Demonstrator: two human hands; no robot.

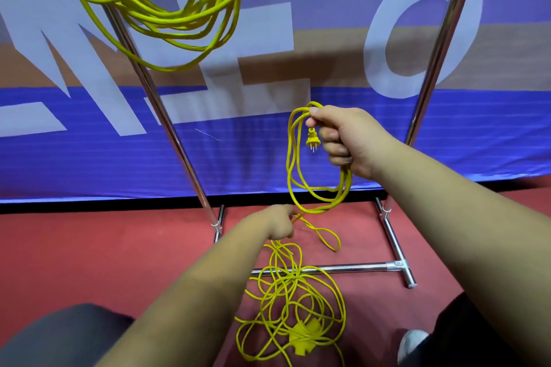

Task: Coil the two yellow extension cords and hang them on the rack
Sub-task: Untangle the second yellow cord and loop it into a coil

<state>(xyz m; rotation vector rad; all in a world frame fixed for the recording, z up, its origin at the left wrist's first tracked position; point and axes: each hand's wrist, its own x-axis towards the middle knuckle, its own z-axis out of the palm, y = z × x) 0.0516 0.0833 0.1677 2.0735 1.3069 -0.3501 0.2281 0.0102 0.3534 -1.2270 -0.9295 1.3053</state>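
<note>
The right hand [343, 137] is curled tight round a few loops of the cord [346, 182], thumb on top. The plug [312, 140] dangles prongs-down just beside its fingers. The loops hang from the fist toward six o'clock and end above the red floor [89, 247]. At seven o'clock of that hand, and lower, the left hand [280, 223] pinches a single strand of the same cord (fingertips closed on it, the other fingers tucked under). From there the strand drops into a loose tangle on the floor at six o'clock of the view. The tangle lies across the low crossbar of the rack [357, 267], with the yellow socket [304, 337] at its near end. The coil [179, 13], the other cord, hangs at eleven o'clock in front of the rack's left upright, its top out of view. Behind the rack stands a blue banner [89, 158] with pale letters. A shoe [413, 343] shows at five o'clock.
</note>
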